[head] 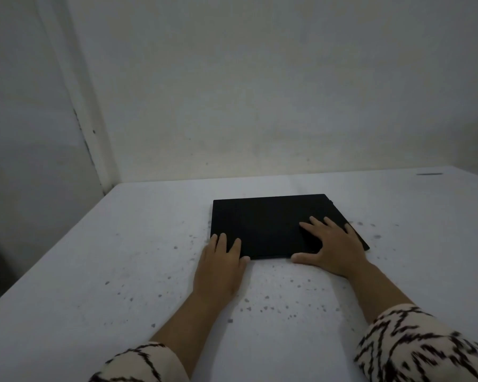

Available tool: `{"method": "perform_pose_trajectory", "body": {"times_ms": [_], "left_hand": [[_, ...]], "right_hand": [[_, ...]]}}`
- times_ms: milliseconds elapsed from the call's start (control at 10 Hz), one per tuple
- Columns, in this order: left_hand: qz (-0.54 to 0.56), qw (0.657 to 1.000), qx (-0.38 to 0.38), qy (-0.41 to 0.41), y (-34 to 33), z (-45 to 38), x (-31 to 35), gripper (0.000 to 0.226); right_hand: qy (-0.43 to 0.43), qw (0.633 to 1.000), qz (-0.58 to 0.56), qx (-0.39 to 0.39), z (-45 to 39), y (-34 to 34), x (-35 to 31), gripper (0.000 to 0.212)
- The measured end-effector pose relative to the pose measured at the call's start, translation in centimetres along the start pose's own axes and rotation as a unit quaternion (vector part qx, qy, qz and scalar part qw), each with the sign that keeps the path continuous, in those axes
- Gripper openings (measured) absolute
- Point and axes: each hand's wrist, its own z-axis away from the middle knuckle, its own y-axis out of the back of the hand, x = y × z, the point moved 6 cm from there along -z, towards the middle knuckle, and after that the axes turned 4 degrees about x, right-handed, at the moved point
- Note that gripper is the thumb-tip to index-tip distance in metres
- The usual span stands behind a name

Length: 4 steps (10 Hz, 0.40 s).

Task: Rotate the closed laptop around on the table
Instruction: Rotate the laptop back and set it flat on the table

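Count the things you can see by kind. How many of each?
Laptop, black, closed: 1
Hands, left hand and right hand, both on the laptop: 2
Table, white, speckled: 1
Total: 4

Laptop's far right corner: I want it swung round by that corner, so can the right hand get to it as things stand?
Probably yes. The right hand already lies flat on the laptop near its right edge, and nothing stands on the table between it and that corner.
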Motion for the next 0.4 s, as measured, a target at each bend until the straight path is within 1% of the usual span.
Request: {"method": "perform_pose_trajectory", "body": {"times_ms": [100, 200, 300, 400], "left_hand": [[-0.014, 1.000, -0.007, -0.017, 0.4, -0.4, 0.2, 0.054], [-0.002, 0.999, -0.030, -0.030, 1.5, -1.2, 0.7, 0.053], [0.007, 0.998, -0.032, -0.054, 3.4, -2.3, 1.8, 0.053], [0.026, 0.997, -0.002, -0.074, 7.1, -4.5, 2.6, 0.054]], "right_hand": [[0.000, 1.000, -0.029, -0.007, 0.1, 0.2, -0.1, 0.105], [0.005, 0.997, -0.074, 0.012, 0.0, 1.0, -0.5, 0.097], [0.012, 0.995, -0.095, 0.027, -0.8, 2.2, -1.6, 0.085], [0.041, 0.995, -0.070, 0.064, -2.4, 5.1, -3.9, 0.076]]}}
